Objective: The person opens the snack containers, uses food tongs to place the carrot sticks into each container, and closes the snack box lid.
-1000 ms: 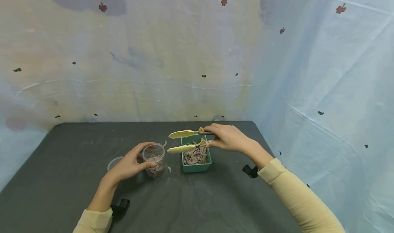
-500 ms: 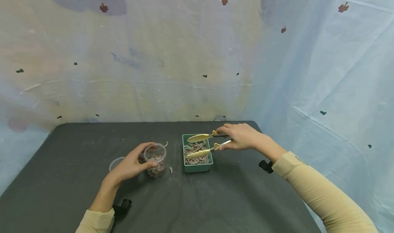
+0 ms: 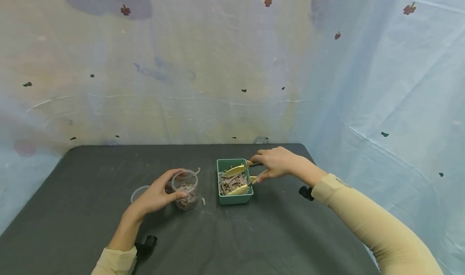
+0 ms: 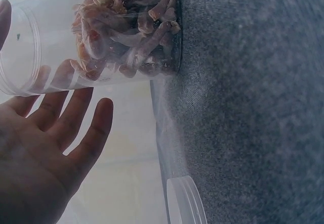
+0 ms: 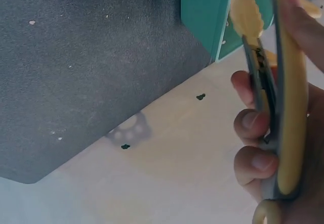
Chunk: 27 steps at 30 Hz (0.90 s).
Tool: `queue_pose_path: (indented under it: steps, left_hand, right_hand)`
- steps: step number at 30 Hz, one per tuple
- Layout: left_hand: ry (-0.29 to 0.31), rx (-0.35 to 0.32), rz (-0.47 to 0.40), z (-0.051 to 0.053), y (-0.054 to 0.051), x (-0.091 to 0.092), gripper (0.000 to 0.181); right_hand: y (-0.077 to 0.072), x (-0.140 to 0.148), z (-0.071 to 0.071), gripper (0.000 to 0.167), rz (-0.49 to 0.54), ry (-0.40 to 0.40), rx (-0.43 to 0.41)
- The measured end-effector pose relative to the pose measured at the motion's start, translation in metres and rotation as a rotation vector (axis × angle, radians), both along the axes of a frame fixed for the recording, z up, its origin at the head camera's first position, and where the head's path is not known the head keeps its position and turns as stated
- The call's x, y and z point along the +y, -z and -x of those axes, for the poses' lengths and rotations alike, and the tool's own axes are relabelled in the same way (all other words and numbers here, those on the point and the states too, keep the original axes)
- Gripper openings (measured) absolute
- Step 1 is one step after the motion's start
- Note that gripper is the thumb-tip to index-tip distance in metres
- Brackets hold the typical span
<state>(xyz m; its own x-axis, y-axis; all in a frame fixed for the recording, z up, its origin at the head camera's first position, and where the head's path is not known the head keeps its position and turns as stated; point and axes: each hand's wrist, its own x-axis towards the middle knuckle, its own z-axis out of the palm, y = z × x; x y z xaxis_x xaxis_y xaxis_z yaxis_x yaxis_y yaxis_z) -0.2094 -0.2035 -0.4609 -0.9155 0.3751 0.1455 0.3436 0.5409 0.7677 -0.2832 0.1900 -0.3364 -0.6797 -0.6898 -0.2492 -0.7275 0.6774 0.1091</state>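
Note:
My left hand (image 3: 154, 197) holds a clear plastic jar (image 3: 187, 202) that stands uncapped on the dark table, thumb on the near side and fingers on the far side. Brownish strip-like pieces (image 4: 126, 37) fill its lower part in the left wrist view. My right hand (image 3: 279, 162) grips a pair of kitchen tongs (image 3: 235, 171) with yellow scalloped tips. Their spread tips reach down into a green rectangular container (image 3: 234, 200), among more of the same greyish-brown strips (image 3: 232, 182). In the right wrist view, fingers and thumb wrap the yellow tong handle (image 5: 292, 107).
A round clear lid (image 4: 186, 204) lies left of the jar, partly behind the left hand. One loose strip (image 3: 203, 202) lies between jar and container, another (image 3: 197, 171) behind the jar. A patterned curtain (image 3: 203, 65) hangs behind the table (image 3: 232, 242).
The tongs first moved right from between the jar and the container, then went down into the container, where the tips now sit wider apart among the strips. My left hand stays at the jar.

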Motion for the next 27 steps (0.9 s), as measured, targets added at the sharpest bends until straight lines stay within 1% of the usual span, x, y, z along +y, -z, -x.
queue_pose_path:
  steps: [5, 8, 14, 18, 27]
  left_hand:
    - [-0.001, -0.002, -0.002, -0.001, 0.000, -0.001, 0.073]
    - [-0.001, -0.007, 0.000, -0.001, 0.000, -0.002, 0.072]
    - [-0.001, -0.012, -0.004, -0.002, 0.001, -0.005, 0.069]
    - [-0.001, -0.008, -0.003, -0.002, 0.001, -0.005, 0.070]
    - [-0.001, -0.002, -0.001, -0.001, 0.000, -0.006, 0.070]
  right_hand:
    - [0.002, -0.010, 0.001, 0.074, -0.062, 0.009, 0.009]
    - [0.002, -0.016, 0.002, 0.074, -0.081, 0.005, 0.023]
    - [0.005, -0.028, 0.007, 0.068, -0.119, 0.000, 0.007]
    - [0.008, -0.032, 0.008, 0.065, -0.132, -0.010, 0.015]
    - [0.009, -0.028, 0.007, 0.062, -0.104, -0.061, 0.051]
